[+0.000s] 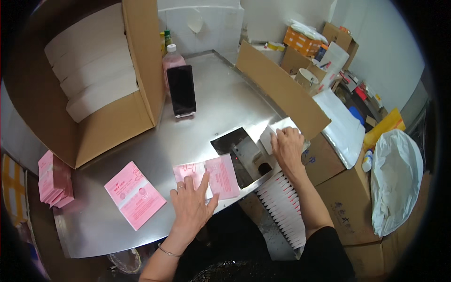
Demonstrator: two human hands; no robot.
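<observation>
My left hand [190, 204] lies with fingers apart on a pink printed packet [223, 176], over a white piece across the packet's middle. At the table's right edge, my right hand [288, 146] has its fingers curled over a white block-like stack [267, 138]; the fingers partly hide it. Between the hands, a rectangular opening [228, 141] in the metal table shows a metal part and a dark round piece. Another pink packet with a white band [135, 195] lies flat to the left of my left hand.
A stack of pink packets [54, 181] sits at the table's left end. Behind it stands an open carton [136, 61] of white bundles. A phone [182, 91] leans before a pink bottle [173, 58]. White red-edged pieces [284, 209] fill a tray beside my right forearm, near a white bag [397, 183].
</observation>
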